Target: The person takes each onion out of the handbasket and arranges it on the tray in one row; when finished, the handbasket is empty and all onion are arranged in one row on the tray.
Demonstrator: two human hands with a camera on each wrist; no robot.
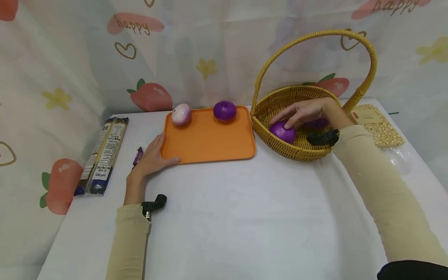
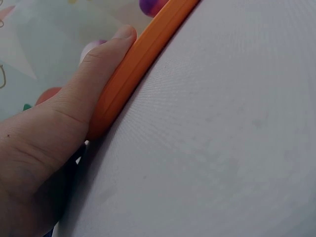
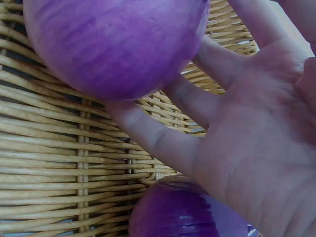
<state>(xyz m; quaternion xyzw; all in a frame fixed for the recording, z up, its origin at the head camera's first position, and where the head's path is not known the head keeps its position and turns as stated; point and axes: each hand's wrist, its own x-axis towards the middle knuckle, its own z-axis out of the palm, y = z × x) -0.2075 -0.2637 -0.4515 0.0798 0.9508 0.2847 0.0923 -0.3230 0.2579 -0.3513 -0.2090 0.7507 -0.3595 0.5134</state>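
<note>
Purple onion [image 1: 282, 132] located inside the wicker basket [image 1: 297, 153], at the side nearest the orange tray [image 1: 210, 140]; the basket stands toward the far right corner of the white counter [image 1: 245, 214]. The right hand [image 1: 306, 111] is inside the rim, its grip partly closed about the onion — thumb on one side, bent fingers on the other. Whether it bears the onion's weight cannot be told. The left hand [image 1: 152, 155] carries nothing; its grip is extended, fingers along the tray's left edge, thumb at the near left corner.

Progress, as judged: about halfway. Two onions are on the tray — a pale onion [image 1: 181, 115] at the far left corner and a dark onion [image 1: 225, 111] toward the far right corner. Two are in the basket: the gripped one and a second basket onion [image 1: 317, 123], outside any grip. Whether the onions pass from basket to tray or back, the pictures do not settle.

Views compared: only the head view shows the whole tray and the right thumb against the onion. The right wrist view shows fingertips passing behind the onion, a gap before the palm, and more of the second basket onion, largely hidden from the head. The left wrist view shows the left thumb against the tray's raised near side.
</note>
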